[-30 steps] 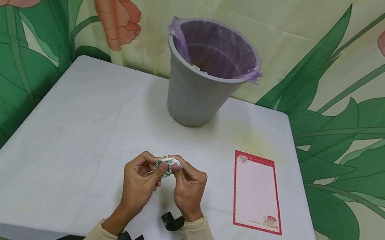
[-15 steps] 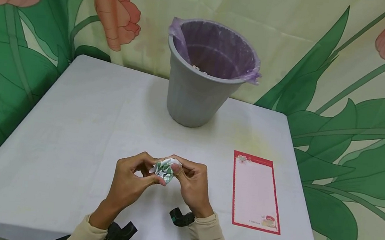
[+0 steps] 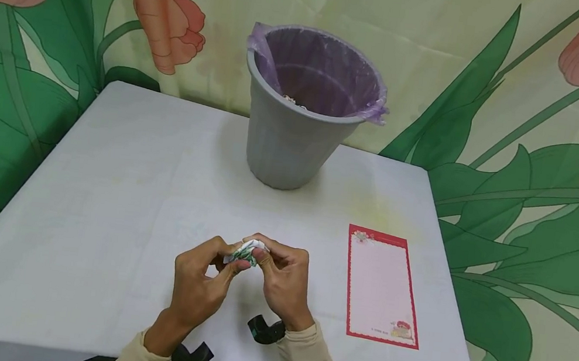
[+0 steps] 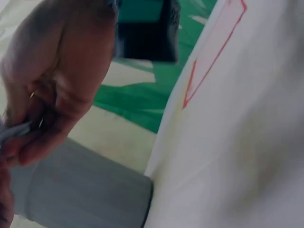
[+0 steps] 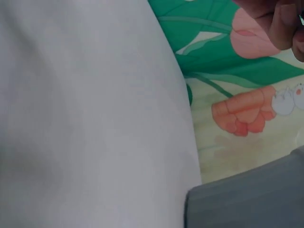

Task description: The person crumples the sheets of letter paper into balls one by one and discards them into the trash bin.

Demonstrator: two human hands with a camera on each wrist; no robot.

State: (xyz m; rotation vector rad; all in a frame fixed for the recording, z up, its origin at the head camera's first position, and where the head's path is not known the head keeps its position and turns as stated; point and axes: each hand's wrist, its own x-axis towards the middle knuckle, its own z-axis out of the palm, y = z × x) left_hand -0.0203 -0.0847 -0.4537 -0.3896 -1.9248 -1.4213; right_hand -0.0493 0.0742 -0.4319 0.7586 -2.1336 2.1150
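Note:
A crumpled green-and-white paper point(image 3: 246, 252) is pinched between both hands above the front middle of the table in the head view. On its left side the left hand point(image 3: 200, 282) holds it with thumb and fingers. The right hand point(image 3: 285, 280) grips the other side, its thumb on the near face. In the left wrist view a pale bit of the paper point(image 4: 16, 130) shows at the fingers of a hand. Only a few fingertips point(image 5: 285, 23) appear at the top right of the right wrist view.
A grey bin point(image 3: 292, 151) with a purple liner point(image 3: 376, 110) stands at the back of the white table point(image 3: 109, 185); small pale bits lie inside it. A red-bordered sheet point(image 3: 382, 290) lies flat to the right. A flowered cloth point(image 3: 496, 226) hangs behind.
Both hands shifted and turned the crumpled paper, keeping hold of it. Since half a second ago it looks flatter, with the left thumb further over it. The bin and sheet stay put.

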